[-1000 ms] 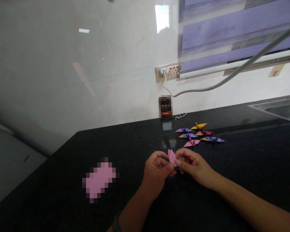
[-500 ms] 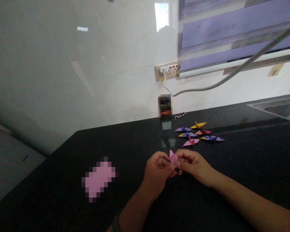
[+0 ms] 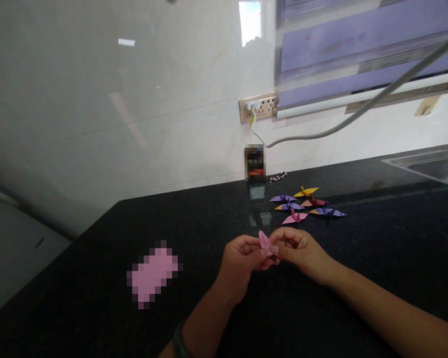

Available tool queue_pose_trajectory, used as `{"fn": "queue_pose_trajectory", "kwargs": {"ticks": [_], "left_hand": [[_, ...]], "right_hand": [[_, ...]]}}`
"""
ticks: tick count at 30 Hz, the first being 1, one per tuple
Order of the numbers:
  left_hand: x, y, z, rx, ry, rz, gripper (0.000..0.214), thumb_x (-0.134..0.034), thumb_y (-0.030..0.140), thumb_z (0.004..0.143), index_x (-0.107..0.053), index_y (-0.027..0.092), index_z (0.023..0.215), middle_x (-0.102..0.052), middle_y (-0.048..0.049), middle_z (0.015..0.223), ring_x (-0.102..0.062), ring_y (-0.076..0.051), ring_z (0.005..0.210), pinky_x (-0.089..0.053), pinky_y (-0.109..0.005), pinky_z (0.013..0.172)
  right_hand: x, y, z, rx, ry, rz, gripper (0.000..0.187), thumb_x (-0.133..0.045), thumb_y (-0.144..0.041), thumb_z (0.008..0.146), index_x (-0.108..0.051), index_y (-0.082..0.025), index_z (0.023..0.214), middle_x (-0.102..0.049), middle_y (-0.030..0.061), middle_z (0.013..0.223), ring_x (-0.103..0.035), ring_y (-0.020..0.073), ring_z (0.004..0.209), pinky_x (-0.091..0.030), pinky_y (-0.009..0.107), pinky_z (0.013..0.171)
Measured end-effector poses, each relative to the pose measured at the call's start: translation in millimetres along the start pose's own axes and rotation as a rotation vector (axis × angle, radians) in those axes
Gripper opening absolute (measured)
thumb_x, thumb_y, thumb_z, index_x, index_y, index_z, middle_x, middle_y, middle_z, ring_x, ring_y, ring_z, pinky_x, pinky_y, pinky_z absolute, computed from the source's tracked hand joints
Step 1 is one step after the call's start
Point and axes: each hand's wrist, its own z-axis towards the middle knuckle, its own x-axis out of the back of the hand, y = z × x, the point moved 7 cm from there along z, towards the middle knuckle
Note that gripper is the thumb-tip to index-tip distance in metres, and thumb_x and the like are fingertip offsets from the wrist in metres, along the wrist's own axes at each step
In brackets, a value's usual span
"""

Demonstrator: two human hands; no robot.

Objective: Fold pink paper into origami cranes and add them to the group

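Observation:
A small piece of folded pink paper (image 3: pixel 265 240), with a point sticking up, is pinched between my two hands over the dark countertop (image 3: pixel 194 219). My left hand (image 3: pixel 242 256) grips its left side, thumb in front and fingers behind. On the other side, the thumb and fingertips of my right hand (image 3: pixel 293 246) are closed on its lower right edge. My fingers hide the lower part of the paper. Just beyond my hands lies a pink paper crane (image 3: pixel 295 217), the nearest of several folded cranes.
Purple (image 3: pixel 326 213), yellow (image 3: pixel 306 192) and red (image 3: pixel 314 202) cranes lie grouped behind my right hand. A blurred pink item (image 3: pixel 155 274) rests at the left. By the wall are a pixelated dark box (image 3: pixel 255 163), a beaded string (image 3: pixel 278 177) and a plugged-in cable (image 3: pixel 313 136).
The folded pink paper has turned slightly and its point leans more to the left. My left fingers have closed in flatter behind it. Both hands still hold it.

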Motion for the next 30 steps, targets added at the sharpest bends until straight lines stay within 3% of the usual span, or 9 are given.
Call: {"fn": "queue_pose_trajectory", "kwargs": {"ticks": [6, 12, 23, 30], "left_hand": [[-3.5, 2, 0, -0.006, -0.023, 0.005, 0.017, -0.063, 0.017, 0.066, -0.054, 0.011, 0.079, -0.064, -0.0037, 0.065, -0.06, -0.012, 0.058, -0.045, -0.021, 0.054], [-1.9, 2, -1, -0.026, -0.008, -0.009, 0.012, -0.064, 0.015, 0.063, -0.057, 0.01, 0.071, -0.065, -0.0049, 0.063, -0.06, -0.012, 0.056, -0.045, -0.021, 0.053], [-1.8, -3, 1, -0.001, -0.063, -0.083, 0.014, -0.064, 0.012, 0.063, -0.058, 0.01, 0.075, -0.064, -0.0035, 0.066, -0.059, -0.011, 0.058, -0.047, -0.022, 0.056], [1.2, -4, 2, 0.011, -0.025, -0.026, 0.013, -0.058, 0.021, 0.069, -0.059, 0.01, 0.076, -0.064, -0.005, 0.065, -0.058, -0.011, 0.056, -0.047, -0.023, 0.055]], "right_hand": [[4, 2, 1, 0.012, 0.009, 0.021, 0.004, -0.059, -0.017, 0.07, -0.058, -0.014, 0.073, -0.056, 0.0006, 0.067, -0.054, 0.0097, 0.057, -0.042, 0.023, 0.054], [1, -2, -1, 0.091, -0.096, 0.072, 0.005, -0.059, -0.016, 0.069, -0.059, -0.015, 0.074, -0.054, 0.002, 0.079, -0.056, 0.0115, 0.063, -0.045, 0.027, 0.06], [4, -14, 0, 0.215, -0.075, -0.142, 0.013, -0.052, -0.006, 0.066, -0.06, -0.015, 0.068, -0.054, 0.0018, 0.075, -0.051, 0.0095, 0.06, -0.039, 0.021, 0.053], [3, -18, -1, 0.26, -0.075, -0.232, 0.017, -0.049, -0.003, 0.065, -0.06, -0.016, 0.069, -0.053, 0.0017, 0.075, -0.049, 0.0096, 0.061, -0.037, 0.021, 0.053]]}}
